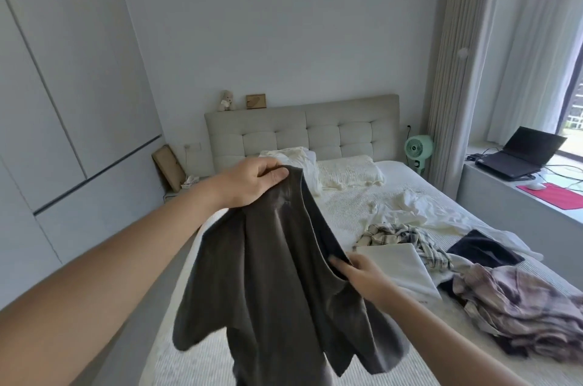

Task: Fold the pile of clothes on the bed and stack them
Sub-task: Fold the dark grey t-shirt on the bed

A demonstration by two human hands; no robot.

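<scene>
Left hand [252, 182] pinching grey shirt [277, 291] at its top, raised above bed [362, 212]; right hand [362, 275] gripping its neckline lower down; beyond, folded white piece [397, 262], plaid heap [403, 235], tie-dye pile [517, 306].

Left arm extends forward and up, forearm bare; left hand [252, 182] is raised, fingers curled and thumb pinching cloth at its top edge. Right arm reaches forward lower down; right hand [362, 275] has fingers curled into the cloth's edge.
</scene>
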